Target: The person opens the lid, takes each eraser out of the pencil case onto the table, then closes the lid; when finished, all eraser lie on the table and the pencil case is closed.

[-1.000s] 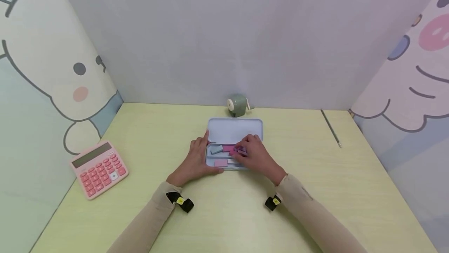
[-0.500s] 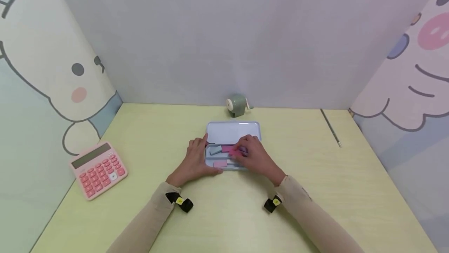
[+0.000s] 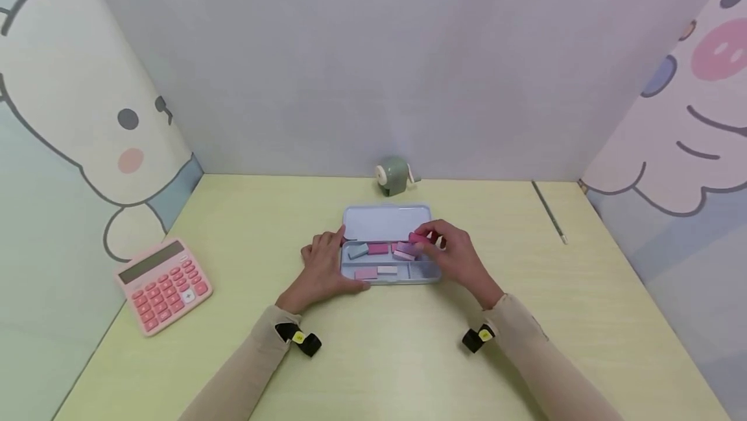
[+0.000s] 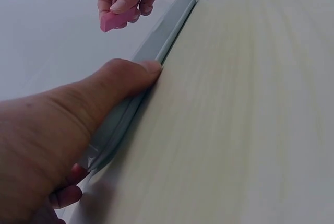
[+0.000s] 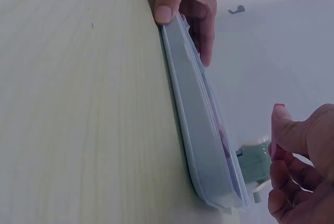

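Note:
A pale blue pencil case (image 3: 424,270) lies on the table with its lid (image 3: 387,221) folded back. My left hand (image 3: 323,272) grips its left end, thumb along the front wall and the other fingers at the side and back. Pinched between my right hand's (image 3: 460,253) thumb and fingers is a dark pink eraser (image 4: 108,22), held above the right part of the case. In the rear compartment lie a blue-grey eraser (image 3: 358,251), a magenta one (image 3: 378,248) and purple ones (image 3: 405,250). The front compartment holds a pink eraser (image 3: 366,273) and a whitish one (image 3: 387,270).
Behind the case stands a green crank pencil sharpener (image 3: 393,176). A pink calculator (image 3: 165,285) lies at the left edge of the table. On the far right is a dark pencil (image 3: 550,212). Walls enclose the table at the back and sides.
My right hand has lifted the dark pink eraser out of the rear compartment and moved slightly right, uncovering the purple erasers and the front right section. My left hand stays on the case.

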The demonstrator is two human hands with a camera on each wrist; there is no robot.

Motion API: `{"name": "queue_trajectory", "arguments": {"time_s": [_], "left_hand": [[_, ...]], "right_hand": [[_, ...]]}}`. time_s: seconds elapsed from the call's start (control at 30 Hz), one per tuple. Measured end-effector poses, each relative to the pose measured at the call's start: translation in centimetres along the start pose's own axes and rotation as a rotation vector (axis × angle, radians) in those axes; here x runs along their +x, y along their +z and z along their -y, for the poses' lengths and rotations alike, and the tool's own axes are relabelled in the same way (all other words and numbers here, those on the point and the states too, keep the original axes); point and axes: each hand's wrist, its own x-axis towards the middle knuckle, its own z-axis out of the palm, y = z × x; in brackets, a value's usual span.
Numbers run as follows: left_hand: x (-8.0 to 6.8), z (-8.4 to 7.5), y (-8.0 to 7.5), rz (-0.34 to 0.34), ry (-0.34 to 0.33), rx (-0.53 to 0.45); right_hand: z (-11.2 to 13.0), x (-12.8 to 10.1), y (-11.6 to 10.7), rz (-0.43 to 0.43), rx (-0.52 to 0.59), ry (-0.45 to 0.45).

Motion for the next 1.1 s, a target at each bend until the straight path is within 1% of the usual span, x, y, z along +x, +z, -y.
{"name": "queue_trajectory", "arguments": {"time_s": [0.2,0.33,0.47,0.63,0.87,1.1], "left_hand": [[-0.3,0.1,0.3,-0.008,-0.004,0.013],[-0.3,0.1,0.3,-0.003,-0.01,0.016],[-0.1,0.1,0.2,-0.005,0.0,0.015],[0.1,0.0,0.0,-0.017,0.009,0.016],[0.3,0.2,-0.2,-0.008,-0.004,0.008],[0.3,0.3,0.0,-0.009,-0.004,-0.004]], "right_hand": [[-1.4,-0.2,-1.5,-0.001,-0.056,0.067],[-2.4,-0.3,-2.2,0.005,-0.095,0.072],[-3.7,-0.3,-2.6,0.011,-0.138,0.07],[-4.8,-0.2,-2.8,0.038,-0.175,0.078],[-5.6,0.4,-2.8,0.058,-0.179,0.157],[-5.9,0.8,-2.6,0.087,-0.215,0.149]]}}
